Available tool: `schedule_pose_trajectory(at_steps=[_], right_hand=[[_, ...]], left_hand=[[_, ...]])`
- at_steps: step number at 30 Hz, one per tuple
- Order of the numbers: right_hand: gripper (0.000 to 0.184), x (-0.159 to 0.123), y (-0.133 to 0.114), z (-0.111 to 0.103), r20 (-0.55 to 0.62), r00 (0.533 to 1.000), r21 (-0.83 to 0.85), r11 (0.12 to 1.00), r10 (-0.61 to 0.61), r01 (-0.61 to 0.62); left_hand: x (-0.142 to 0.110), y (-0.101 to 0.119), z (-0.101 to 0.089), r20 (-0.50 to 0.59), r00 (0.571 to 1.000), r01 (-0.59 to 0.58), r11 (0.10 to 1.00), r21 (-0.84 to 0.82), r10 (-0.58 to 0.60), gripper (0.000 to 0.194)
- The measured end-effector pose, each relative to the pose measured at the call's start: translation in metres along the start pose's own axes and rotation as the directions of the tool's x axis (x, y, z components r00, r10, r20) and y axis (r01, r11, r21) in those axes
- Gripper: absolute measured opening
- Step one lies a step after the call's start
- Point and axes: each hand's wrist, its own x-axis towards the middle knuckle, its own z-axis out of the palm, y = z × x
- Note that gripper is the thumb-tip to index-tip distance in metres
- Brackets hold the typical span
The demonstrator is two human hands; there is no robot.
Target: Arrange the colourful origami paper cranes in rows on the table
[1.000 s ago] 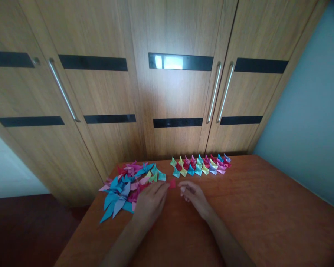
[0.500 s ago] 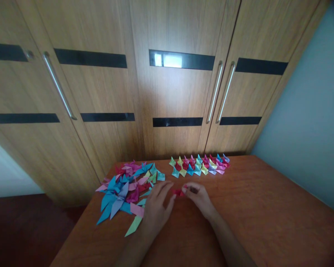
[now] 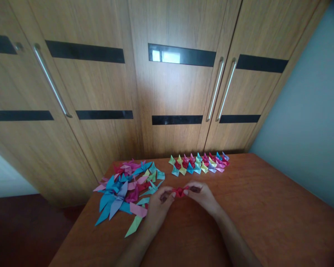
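Observation:
A small red folded paper piece [image 3: 179, 192] is held over the table by both hands. My left hand [image 3: 160, 207] pinches its left end between thumb and fingers. At the opposite end, my right hand [image 3: 202, 197] has its thumb and fingers closed on the paper. Beside my left hand lies a loose pile of folded paper pieces [image 3: 122, 193] in blue, pink, red, lilac and green. Beyond my hands stand rows of small folded paper pieces [image 3: 197, 167] with upright points, in many colours.
The reddish-brown wooden table [image 3: 267, 211] stretches out to the right. Tall wooden wardrobe doors [image 3: 172, 92] with metal handles stand right behind its far edge. A pale blue wall [image 3: 303, 129] rises on the right.
My left hand has come from beside the pile to the red paper and closed on its left end. My right hand took hold of the other end. The view has shifted slightly.

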Motion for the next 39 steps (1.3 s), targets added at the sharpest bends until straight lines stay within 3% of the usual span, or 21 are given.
schedule_pose_trajectory(at_steps=[3, 6, 9, 12, 15, 18, 20, 23, 28, 34, 39], right_hand=[[0.024, -0.002, -0.002, -0.013, -0.056, 0.998, -0.074, 0.997, 0.008, -0.012], [0.026, -0.003, -0.001, -0.04, -0.282, 0.959, -0.114, 0.993, -0.021, -0.011], [0.033, -0.004, 0.009, -0.086, -0.548, 0.834, -0.186, 0.982, -0.071, -0.038], [0.043, -0.007, 0.027, -0.146, -0.705, 0.702, -0.303, 0.937, -0.099, -0.172], [0.044, -0.012, 0.046, -0.2, -0.765, 0.636, -0.467, 0.765, -0.098, -0.444], [0.043, -0.015, 0.062, -0.23, -0.749, 0.662, -0.578, 0.522, -0.035, -0.627], [0.043, -0.013, 0.069, -0.234, -0.734, 0.678, -0.613, 0.403, 0.027, -0.679], [0.045, -0.004, 0.074, -0.228, -0.739, 0.668, -0.616, 0.32, 0.082, -0.72], [0.045, 0.01, 0.071, -0.215, -0.756, 0.647, -0.61, 0.254, 0.101, -0.751], [0.043, 0.014, 0.066, -0.211, -0.712, 0.692, -0.657, 0.234, 0.121, -0.717], [0.044, 0.016, 0.064, -0.206, -0.722, 0.681, -0.651, 0.219, 0.117, -0.727]], left_hand=[[-0.002, -0.002, 0.004, 0.021, 1.0, 0.02, 0.999, -0.035, -0.019, 0.023], [-0.007, -0.005, 0.012, 0.07, 0.996, 0.049, 0.998, -0.045, -0.046, 0.024], [-0.013, -0.012, 0.02, 0.134, 0.989, 0.05, 0.998, 0.036, -0.054, 0.023], [-0.017, -0.018, 0.025, 0.183, 0.982, 0.016, 0.99, 0.14, -0.042, 0.023], [-0.018, -0.019, 0.025, 0.193, 0.981, -0.013, 0.984, 0.178, -0.022, 0.024], [-0.017, -0.017, 0.024, 0.196, 0.981, -0.029, 0.978, 0.205, -0.012, 0.023], [-0.017, -0.016, 0.023, 0.197, 0.98, -0.03, 0.974, 0.225, -0.015, 0.024], [-0.016, -0.017, 0.023, 0.202, 0.979, -0.024, 0.971, 0.238, -0.025, 0.025], [-0.016, -0.019, 0.023, 0.202, 0.979, -0.033, 0.972, 0.233, -0.016, 0.025], [-0.017, -0.016, 0.022, 0.195, 0.981, -0.038, 0.975, 0.219, -0.006, 0.024], [-0.018, -0.015, 0.023, 0.187, 0.982, -0.037, 0.972, 0.232, -0.007, 0.024]])
